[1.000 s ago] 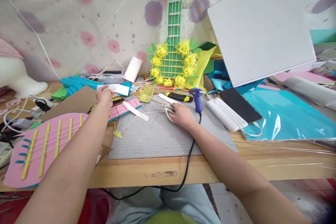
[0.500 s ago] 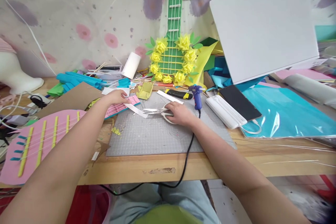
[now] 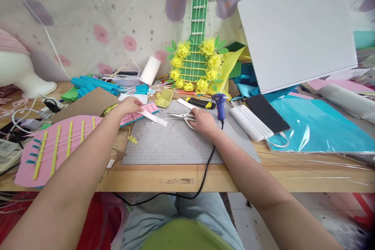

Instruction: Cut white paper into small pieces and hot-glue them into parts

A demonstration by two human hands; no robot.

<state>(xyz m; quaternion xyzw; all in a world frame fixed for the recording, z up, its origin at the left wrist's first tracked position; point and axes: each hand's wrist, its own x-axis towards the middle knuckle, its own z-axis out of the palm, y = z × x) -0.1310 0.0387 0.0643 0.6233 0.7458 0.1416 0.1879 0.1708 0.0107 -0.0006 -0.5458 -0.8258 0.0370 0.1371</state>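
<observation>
My left hand (image 3: 132,106) pinches one end of a white paper strip (image 3: 155,118), which slants down to the right over the grey cutting mat (image 3: 164,148). Beneath that hand lies the pink neck (image 3: 131,117) of a paper guitar. My right hand (image 3: 204,121) grips the handles of white-handled scissors (image 3: 184,116), whose slightly parted blades point left, a little right of the strip's free end. Another white strip (image 3: 186,104) lies just beyond my right hand, beside a yellow-and-black cutter (image 3: 200,103).
A blue glue gun (image 3: 220,106) stands right of my right hand, its black cord crossing the mat. A white power strip (image 3: 250,122) lies farther right. The green guitar with yellow flowers (image 3: 191,68) stands behind; the pink guitar body (image 3: 55,144) is at left.
The scissors have moved away from the strip, and their blades no longer overlap it. Both hands keep their holds. The whole view has shifted slightly.
</observation>
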